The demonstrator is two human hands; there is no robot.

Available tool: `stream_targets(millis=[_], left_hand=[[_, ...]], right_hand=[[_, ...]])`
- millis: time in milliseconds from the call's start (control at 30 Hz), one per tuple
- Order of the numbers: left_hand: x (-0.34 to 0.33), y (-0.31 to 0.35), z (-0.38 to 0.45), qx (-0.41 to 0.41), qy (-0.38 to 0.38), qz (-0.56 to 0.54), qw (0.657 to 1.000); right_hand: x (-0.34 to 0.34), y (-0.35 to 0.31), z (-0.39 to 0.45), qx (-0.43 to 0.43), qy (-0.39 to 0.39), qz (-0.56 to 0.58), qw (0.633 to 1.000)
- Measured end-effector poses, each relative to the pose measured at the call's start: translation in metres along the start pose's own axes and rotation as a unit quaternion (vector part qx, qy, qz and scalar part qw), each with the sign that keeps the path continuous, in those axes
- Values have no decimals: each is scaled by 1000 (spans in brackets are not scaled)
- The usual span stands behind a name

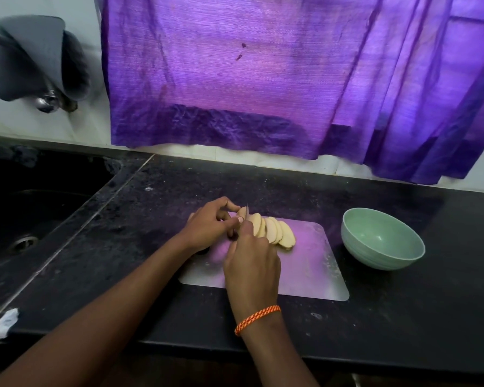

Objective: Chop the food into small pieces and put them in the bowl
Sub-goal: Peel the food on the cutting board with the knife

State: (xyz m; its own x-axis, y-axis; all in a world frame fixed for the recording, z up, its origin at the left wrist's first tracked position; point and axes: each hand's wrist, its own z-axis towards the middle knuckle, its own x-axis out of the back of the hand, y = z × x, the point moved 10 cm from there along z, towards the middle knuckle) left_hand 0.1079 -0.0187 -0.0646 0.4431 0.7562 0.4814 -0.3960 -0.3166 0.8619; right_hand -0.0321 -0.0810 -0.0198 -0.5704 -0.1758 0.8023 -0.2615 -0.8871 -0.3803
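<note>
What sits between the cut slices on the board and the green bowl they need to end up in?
Nothing visible. The slices lie fanned on the cutting board, and the green bowl stands on the counter just off the board's right edge. Only bare board and a strip of dark counter lie between them.

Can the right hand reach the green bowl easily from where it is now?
Probably yes. The pale green round bowl stands on the black counter, right of the grey cutting board, with nothing between it and the right hand. But that hand grips the knife.
</note>
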Motion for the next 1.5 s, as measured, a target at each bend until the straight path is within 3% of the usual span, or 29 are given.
stream_targets(millis=[600, 833, 1033, 1167, 1367, 1500], left_hand=[[-3, -7, 3, -3, -6, -23, 1000], [-3, -4, 3, -23, -5, -29, 999], [-1, 2, 0, -31, -12, 15, 999], [4, 12, -3, -78, -9, 42, 996], [16, 7, 1, -111, 29, 142, 983], [18, 1, 4, -107, 35, 145, 983]], right_hand=[[-13, 13, 2, 16, -81, 26, 996], [6, 29, -5, -23, -4, 69, 997], [10, 32, 2, -14, -8, 73, 997], [21, 52, 13, -39, 4, 84, 996], [26, 65, 25, -39, 18, 82, 996], [31, 67, 33, -32, 14, 93, 995]])
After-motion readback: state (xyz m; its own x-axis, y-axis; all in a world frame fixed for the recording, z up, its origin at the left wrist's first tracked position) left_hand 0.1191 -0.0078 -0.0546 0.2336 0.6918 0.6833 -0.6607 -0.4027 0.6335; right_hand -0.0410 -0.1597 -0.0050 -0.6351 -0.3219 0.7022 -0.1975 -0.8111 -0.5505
